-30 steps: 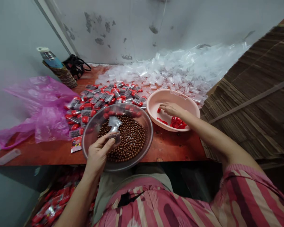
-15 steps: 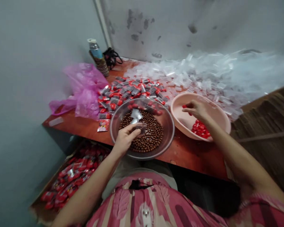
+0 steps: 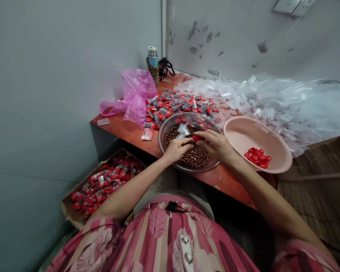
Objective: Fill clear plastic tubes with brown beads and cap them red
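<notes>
Over the round basin [image 3: 162, 145] of small brown balls [image 3: 197, 156], my two hands meet. My left hand [image 3: 178, 149] pinches a small clear container, mostly hidden by the fingers. My right hand [image 3: 217, 145] holds a red cap [image 3: 197, 138] against it. Clear empty containers [image 3: 183, 130] lie on the balls. To the right, a pink basin [image 3: 239, 130] holds more red caps [image 3: 257, 158]. Behind the round basin are filled, red-capped containers [image 3: 177, 104] in a pile.
A large heap of clear empty containers [image 3: 274, 100] covers the back right of the red table [image 3: 124, 132]. A pink plastic bag [image 3: 137, 92] and a bottle [image 3: 152, 58] stand at the left. Below is a carton of red packets [image 3: 104, 185].
My right hand has come from above the pink basin to my left hand, bringing the red cap. The camera view has shifted, so the table appears farther right.
</notes>
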